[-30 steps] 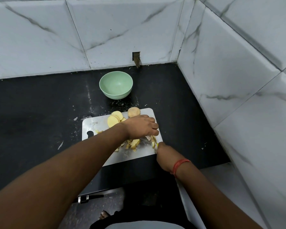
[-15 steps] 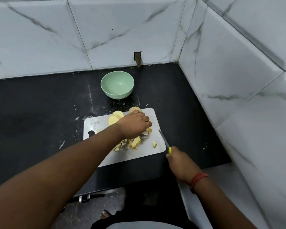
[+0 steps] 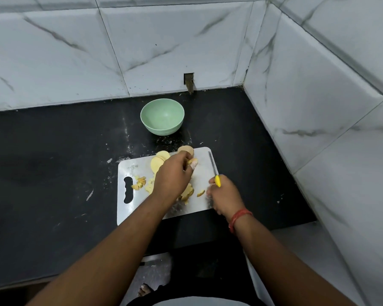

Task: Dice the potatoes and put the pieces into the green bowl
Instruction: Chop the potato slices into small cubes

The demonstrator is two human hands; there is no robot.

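Observation:
A steel cutting board (image 3: 199, 208) lies on the black counter. Round potato slices (image 3: 158, 161) are stacked at its far edge, and diced pieces (image 3: 139, 183) lie near the handle slot and beside my wrist. My left hand (image 3: 171, 177) reaches over the board and pinches a potato slice (image 3: 191, 161) at its fingertips. My right hand (image 3: 226, 197) grips a yellow-handled knife (image 3: 213, 167), blade pointing away along the board's right edge. The green bowl (image 3: 162, 116) stands behind the board; nothing shows inside it.
Marble-tiled walls close the counter at the back and on the right. The black counter (image 3: 53, 173) stretches to the left. The counter's front edge runs just below the board, with floor and a foot visible underneath.
My left hand has moved from the diced pile to the far slices and picked one up. My right hand has drawn back to the board's right edge, and the knife now points away from me.

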